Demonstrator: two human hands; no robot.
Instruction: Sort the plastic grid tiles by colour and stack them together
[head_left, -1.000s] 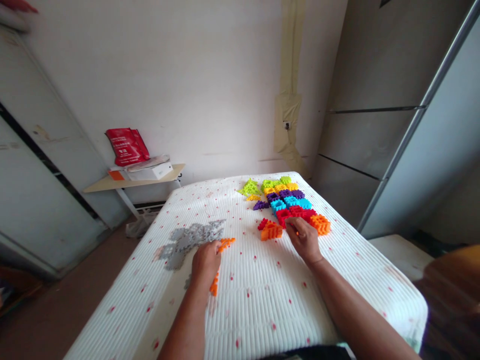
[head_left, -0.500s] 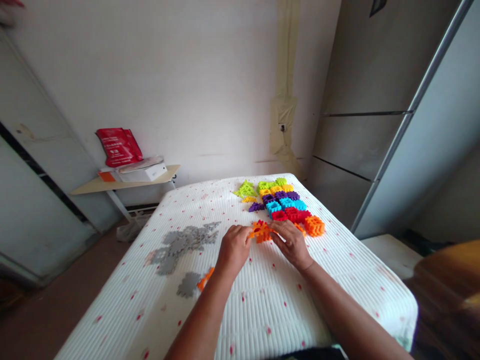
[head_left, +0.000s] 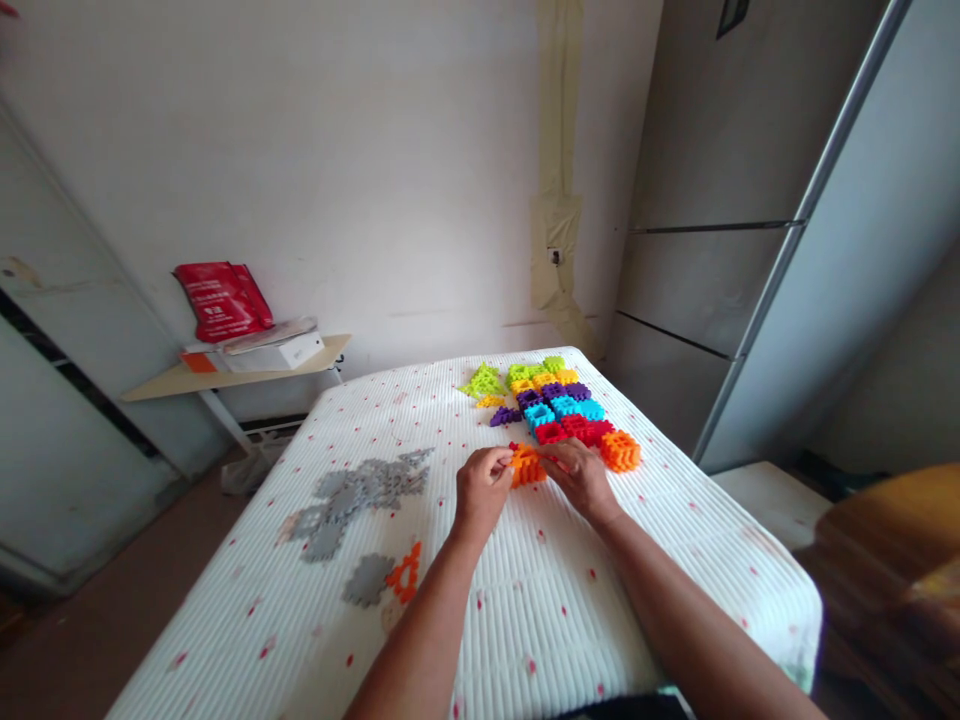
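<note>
Both hands, left (head_left: pixel 481 482) and right (head_left: pixel 576 474), pinch the orange block (head_left: pixel 527 466); a hard push might pop it apart

red bag (head_left: pixel 219 299) | white box (head_left: pixel 279 352) | side shelf (head_left: pixel 161 383) | grey tiles (head_left: pixel 360 490)

Soft even daylight, source unclear; edges bowed, right corner blurred.

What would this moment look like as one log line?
left hand: on orange block | right hand: on same block | coloured blocks behind | bed
</note>
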